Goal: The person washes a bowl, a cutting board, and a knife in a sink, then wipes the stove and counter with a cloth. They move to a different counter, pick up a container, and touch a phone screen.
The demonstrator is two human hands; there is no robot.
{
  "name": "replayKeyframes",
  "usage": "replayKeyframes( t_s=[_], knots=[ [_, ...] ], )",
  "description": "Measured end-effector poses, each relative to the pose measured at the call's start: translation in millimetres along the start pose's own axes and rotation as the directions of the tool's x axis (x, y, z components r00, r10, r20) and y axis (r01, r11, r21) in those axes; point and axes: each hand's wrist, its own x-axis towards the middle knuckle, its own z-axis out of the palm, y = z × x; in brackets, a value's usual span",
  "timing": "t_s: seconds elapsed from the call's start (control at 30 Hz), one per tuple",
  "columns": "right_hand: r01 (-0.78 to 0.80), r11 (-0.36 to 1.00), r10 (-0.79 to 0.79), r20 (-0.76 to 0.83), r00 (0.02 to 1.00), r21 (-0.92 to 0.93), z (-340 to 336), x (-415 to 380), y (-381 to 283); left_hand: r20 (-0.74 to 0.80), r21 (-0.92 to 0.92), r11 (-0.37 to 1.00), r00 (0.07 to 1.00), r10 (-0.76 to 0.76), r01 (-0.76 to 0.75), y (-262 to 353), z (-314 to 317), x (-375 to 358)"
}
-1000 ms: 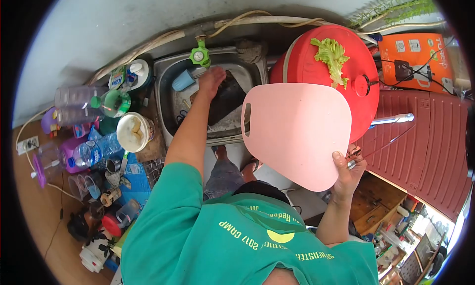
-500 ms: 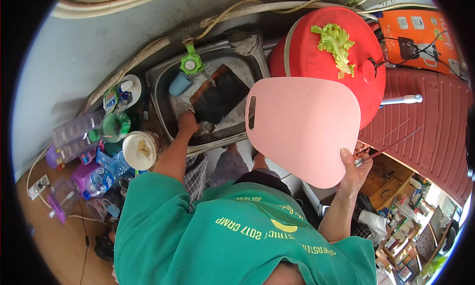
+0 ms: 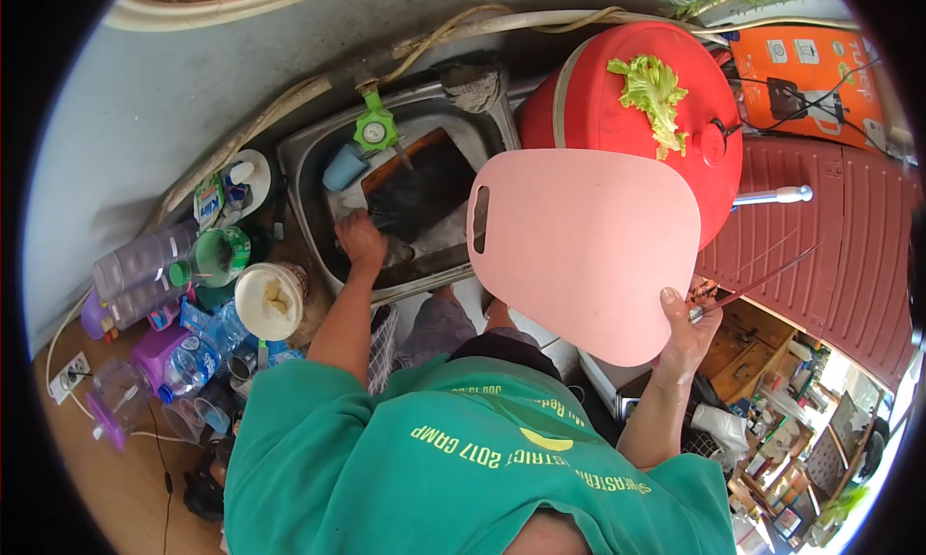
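My left hand (image 3: 360,237) is in the metal sink (image 3: 311,190), fingers curled, at the near left edge of a dark, wet-looking flat board (image 3: 422,190). What the fingers close on is hidden. The green-handled tap (image 3: 375,129) stands over the board with water running onto it, and a blue cup (image 3: 344,167) lies beside it. My right hand (image 3: 687,325) grips a pink cutting board (image 3: 588,246) by its lower right edge, thumb on top. A knife (image 3: 738,295) is also in that hand, its thin blade pointing up and right.
Behind the cutting board is a large red lidded container (image 3: 588,102) with a lettuce leaf (image 3: 654,97) on its lid. A white bucket (image 3: 253,309) and several plastic bottles (image 3: 220,256) crowd the left. Ridged red panels (image 3: 810,237) and an orange box (image 3: 805,82) are on the right.
My left hand has moved up and slightly left along the dark board's edge in the sink. My right hand keeps the cutting board and knife in nearly the same place.
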Motion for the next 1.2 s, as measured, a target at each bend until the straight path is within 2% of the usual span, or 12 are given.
replayKeyframes(
  t_s=[0.17, 0.33, 0.5, 0.67, 0.73, 0.8, 0.87, 0.93, 1.0, 1.07, 1.13, 1.2],
  knots=[
    [0.061, 0.997, -0.059, -0.046, 0.997, 0.043, -4.5, -1.6, 1.3, -0.001, -0.157, 0.987, 0.999, 0.033, -0.033, -14.1, 2.8, 7.6],
    [0.06, 0.995, -0.057, -0.037, 0.998, 0.085, -16.2, -6.8, -4.0, -0.112, -0.321, 0.928, 0.981, 0.161, -0.189, -14.2, 18.0, 27.7],
    [0.088, 0.993, -0.082, -0.071, 0.994, 0.083, -24.7, -7.6, -10.0, -0.086, -0.308, 0.927, 0.976, 0.198, -0.215, -5.3, 3.6, 28.0],
    [0.127, 0.987, -0.122, -0.051, 0.991, 0.103, -42.7, -3.1, -8.3, -0.021, -0.29, 0.929, 0.972, 0.233, -0.229, -20.6, -56.2, -4.0],
    [0.118, 0.988, -0.115, -0.034, 0.993, 0.104, -55.3, 1.7, -8.7, 0.214, -0.249, 0.959, 0.958, 0.193, -0.138, -25.6, -93.9, -22.3],
    [0.117, 0.989, -0.126, 0.097, 0.987, 0.091, -61.9, 8.8, -11.4, 0.265, -0.262, 0.953, 0.939, 0.22, -0.15, -34.2, -120.0, -36.3],
    [0.107, 0.989, -0.117, 0.093, 0.989, 0.101, -59.6, 8.2, -17.1, 0.321, -0.275, 0.948, 0.913, 0.25, -0.162, -35.1, -140.6, -41.8],
    [0.096, 0.99, -0.105, 0.087, 0.991, 0.104, -61.4, 8.0, -19.0, 0.556, -0.251, 0.967, 0.81, 0.187, -0.051, -29.5, -155.3, -43.0],
    [0.078, 0.993, -0.096, 0.215, 0.972, 0.089, -68.0, 12.6, -18.7, 0.603, -0.375, 0.926, 0.768, 0.214, 0.037, -26.6, -153.3, -42.0],
    [0.073, 0.993, -0.093, 0.227, 0.969, 0.096, -72.3, 13.3, -18.0, 0.645, -0.49, 0.862, 0.719, 0.259, 0.13, -21.3, -142.8, -37.2],
    [0.067, 0.993, -0.09, 0.248, 0.965, 0.099, -73.7, 12.6, -17.7, 0.669, -0.641, 0.689, 0.686, 0.286, 0.338, -14.4, -133.2, -29.3],
    [0.077, 0.993, -0.096, 0.23, 0.968, 0.091, -70.5, 10.5, -19.4, 0.683, -0.638, 0.686, 0.67, 0.293, 0.35, -6.1, -124.5, -19.9]
  ],
)
